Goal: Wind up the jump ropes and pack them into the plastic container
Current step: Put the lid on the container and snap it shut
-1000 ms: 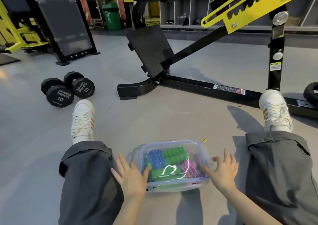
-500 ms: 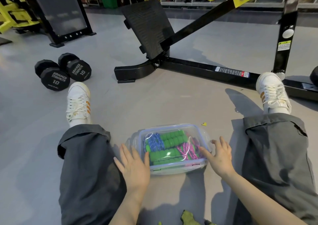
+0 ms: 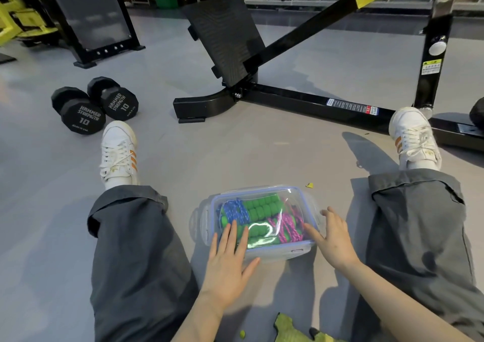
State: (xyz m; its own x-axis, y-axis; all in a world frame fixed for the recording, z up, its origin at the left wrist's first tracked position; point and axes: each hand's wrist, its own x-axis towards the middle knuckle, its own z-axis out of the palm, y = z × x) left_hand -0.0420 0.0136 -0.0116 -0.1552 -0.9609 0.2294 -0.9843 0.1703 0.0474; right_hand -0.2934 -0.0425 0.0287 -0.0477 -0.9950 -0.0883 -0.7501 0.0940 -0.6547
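A clear plastic container (image 3: 311, 203) with a blue-rimmed lid sits on the grey floor between my outstretched legs. Through the lid I see wound jump ropes: a blue rope (image 3: 237, 209), green foam handles (image 3: 262, 205) and a pink rope (image 3: 286, 226). My left hand (image 3: 227, 258) lies flat with straight fingers on the lid's near left part. My right hand (image 3: 332, 237) rests with spread fingers on the lid's right edge. Neither hand grips anything.
Two black dumbbells (image 3: 94, 104) lie beyond my left shoe (image 3: 117, 150). A black and yellow gym machine frame (image 3: 309, 100) crosses the floor ahead, by my right shoe (image 3: 413, 137). A green cloth (image 3: 290, 328) lies near my body.
Both hands moved from beside the container onto its lid. The view has tilted further down and the container looks closer.
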